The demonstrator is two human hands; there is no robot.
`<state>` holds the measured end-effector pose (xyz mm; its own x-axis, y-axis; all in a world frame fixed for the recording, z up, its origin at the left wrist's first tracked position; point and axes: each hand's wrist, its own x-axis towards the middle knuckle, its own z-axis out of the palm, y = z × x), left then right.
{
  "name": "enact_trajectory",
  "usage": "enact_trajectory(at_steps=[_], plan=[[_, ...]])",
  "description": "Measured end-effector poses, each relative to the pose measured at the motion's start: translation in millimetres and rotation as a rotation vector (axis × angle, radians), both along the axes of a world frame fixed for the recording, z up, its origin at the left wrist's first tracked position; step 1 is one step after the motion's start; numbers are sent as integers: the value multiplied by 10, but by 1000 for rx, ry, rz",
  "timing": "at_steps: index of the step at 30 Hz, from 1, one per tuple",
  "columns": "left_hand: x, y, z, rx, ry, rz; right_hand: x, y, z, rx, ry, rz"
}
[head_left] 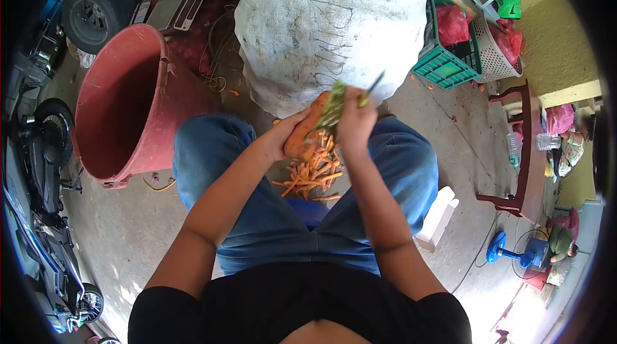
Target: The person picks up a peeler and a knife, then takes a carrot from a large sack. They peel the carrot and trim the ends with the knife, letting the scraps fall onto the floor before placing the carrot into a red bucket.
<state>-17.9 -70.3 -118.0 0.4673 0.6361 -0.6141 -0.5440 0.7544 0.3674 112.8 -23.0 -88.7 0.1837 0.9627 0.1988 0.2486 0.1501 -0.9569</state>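
Note:
My left hand (281, 138) is closed around the side of a thick orange piece (305, 129) that looks like a bunch of carrots, tilted above the floor between my knees. My right hand (355, 127) is closed, blurred by motion, with a dark thin-bladed knife (378, 80) sticking out past its fingers. A speckled green, leafy-looking piece (330, 109) lies between the two hands, against the orange piece. Below them is a heap of slender carrots (313, 174). What exactly the green piece is, I cannot tell.
A big stuffed white sack (289, 29) stands in front of me. Left is a red tub (151, 109), beyond it a tyre (96, 13) and a motorcycle (48, 170). Right are a green crate (440, 64), a white basket (498, 64), a wooden frame (530, 158) and a blue fan (508, 251).

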Motion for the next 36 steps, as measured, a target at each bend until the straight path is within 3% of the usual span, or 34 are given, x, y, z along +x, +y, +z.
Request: enact_trajectory(at_steps=[2, 9, 11, 12, 15, 17, 18, 22, 25, 29, 33, 36], plan=[[10, 41, -70, 5, -154, 151, -140, -135, 33, 21, -43, 54], [62, -54, -10, -28, -19, 188, -107, -95, -56, -40, -203, -3], [24, -78, -6, 82, 123, -94, 54, 175, -243, 68, -212, -132], [30, -118, 129, 81, 160, -163, 222, 380, -283, -61, -223, -194], [-56, -179, 202, 120, 155, -254, 717, 802, -270, -65, -234, -527], [-107, -189, 218, 110, 46, -249, 833, 885, -366, 34, -180, -559], [-112, -183, 222, 100, -66, -244, 743, 776, -233, 23, -166, -500], [-69, -29, 81, 6, 27, -47, 234, 310, -120, -58, 57, -139], [-34, 48, -234, 71, -80, 136, -100, -81, 1, -92, -7, 49], [-1, 21, -293, -46, 105, 232, -238, -245, 41, 51, -137, 100], [59, -10, -41, -37, 92, 225, -183, -155, 3, 50, -186, 77], [31, -6, 137, 57, 132, 85, -73, 41, -124, 54, -286, 12]])
